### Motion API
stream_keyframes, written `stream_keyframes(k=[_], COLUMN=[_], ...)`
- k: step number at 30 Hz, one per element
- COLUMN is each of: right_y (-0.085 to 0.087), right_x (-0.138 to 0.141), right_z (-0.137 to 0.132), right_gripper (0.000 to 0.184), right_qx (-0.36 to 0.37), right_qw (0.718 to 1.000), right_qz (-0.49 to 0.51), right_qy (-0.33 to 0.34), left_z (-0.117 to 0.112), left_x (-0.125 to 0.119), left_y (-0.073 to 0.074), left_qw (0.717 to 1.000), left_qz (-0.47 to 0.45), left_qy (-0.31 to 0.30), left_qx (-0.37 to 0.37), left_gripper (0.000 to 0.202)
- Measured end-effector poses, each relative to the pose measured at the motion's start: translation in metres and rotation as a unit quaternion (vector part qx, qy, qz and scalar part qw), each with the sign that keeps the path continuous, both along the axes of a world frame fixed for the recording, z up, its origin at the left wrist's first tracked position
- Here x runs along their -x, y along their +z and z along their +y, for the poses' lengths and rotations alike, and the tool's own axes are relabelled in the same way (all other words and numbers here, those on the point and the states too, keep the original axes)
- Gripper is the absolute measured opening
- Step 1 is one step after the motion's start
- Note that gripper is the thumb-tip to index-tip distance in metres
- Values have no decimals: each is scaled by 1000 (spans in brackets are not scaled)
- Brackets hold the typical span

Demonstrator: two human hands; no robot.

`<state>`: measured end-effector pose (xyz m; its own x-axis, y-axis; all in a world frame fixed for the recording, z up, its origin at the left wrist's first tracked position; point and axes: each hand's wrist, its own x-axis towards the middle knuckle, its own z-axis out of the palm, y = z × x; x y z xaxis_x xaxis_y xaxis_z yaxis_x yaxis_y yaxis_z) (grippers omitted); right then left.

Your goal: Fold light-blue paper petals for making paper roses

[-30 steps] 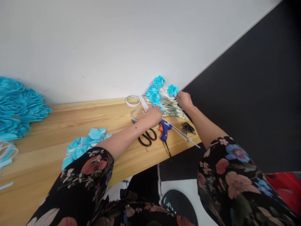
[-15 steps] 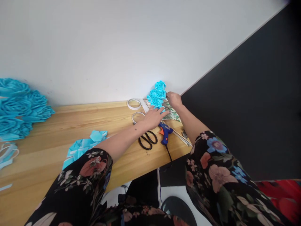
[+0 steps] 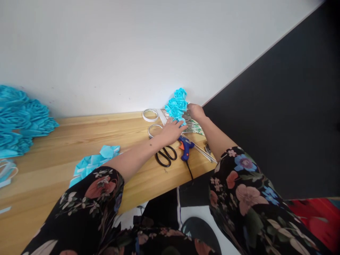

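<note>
A cluster of bright blue paper roses (image 3: 176, 106) lies at the back of the wooden table against the white wall. My left hand (image 3: 172, 131) is open in front of the roses, fingers stretched out and touching or just over the lowest bloom. My right hand (image 3: 196, 112) is closed at the cluster's right side; what its fingers pinch is hidden. Beneath my hands is a green and white patterned sheet (image 3: 196, 127). Close to my left hand are black-handled scissors (image 3: 166, 156) and a blue glue gun (image 3: 186, 147) with an orange trigger.
A roll of white tape (image 3: 150, 115) sits near the wall. Pale sticks (image 3: 205, 154) lie right of the glue gun. Folded blue paper pieces (image 3: 91, 163) are beside my left forearm. A large pile of blue paper roses (image 3: 23, 120) stands at the far left, near a face mask (image 3: 6, 171).
The whole view has shifted slightly. My left hand's spread fingers have drawn a little closer together by the lowest rose; my right hand stays closed beside the cluster.
</note>
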<state>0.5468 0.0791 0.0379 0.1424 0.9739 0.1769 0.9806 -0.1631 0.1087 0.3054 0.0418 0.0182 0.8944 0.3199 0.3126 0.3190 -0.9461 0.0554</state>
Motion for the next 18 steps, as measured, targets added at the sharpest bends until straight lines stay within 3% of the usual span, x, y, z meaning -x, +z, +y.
stream_keyframes(k=[3,6,9,12,14,18], right_y=[2,3,0,-6,-9,-12], right_x=[-5,-3,8,21,28,39], right_z=[-19,-49,-75,-87,-87,-82], right_gripper=[43,39,34,37,39,31], right_qx=[-65,-115,-103,-66,-56,-53], right_qw=[997,987,971,959,962,978], right_qz=[38,89,150,139,110,84], right_qy=[21,62,157,240,245,186], left_z=[0,0,-1,0,1,1], left_x=[2,3,3,1,2,13], left_y=[1,3,3,2,2,13], left_qw=[1000,1000,999,1000,1000,998], left_qz=[14,27,25,17,19,15], left_qy=[-2,-8,-9,-6,-4,-11], left_qx=[-4,-12,-17,-5,15,67], left_gripper=[42,40,37,36,37,35])
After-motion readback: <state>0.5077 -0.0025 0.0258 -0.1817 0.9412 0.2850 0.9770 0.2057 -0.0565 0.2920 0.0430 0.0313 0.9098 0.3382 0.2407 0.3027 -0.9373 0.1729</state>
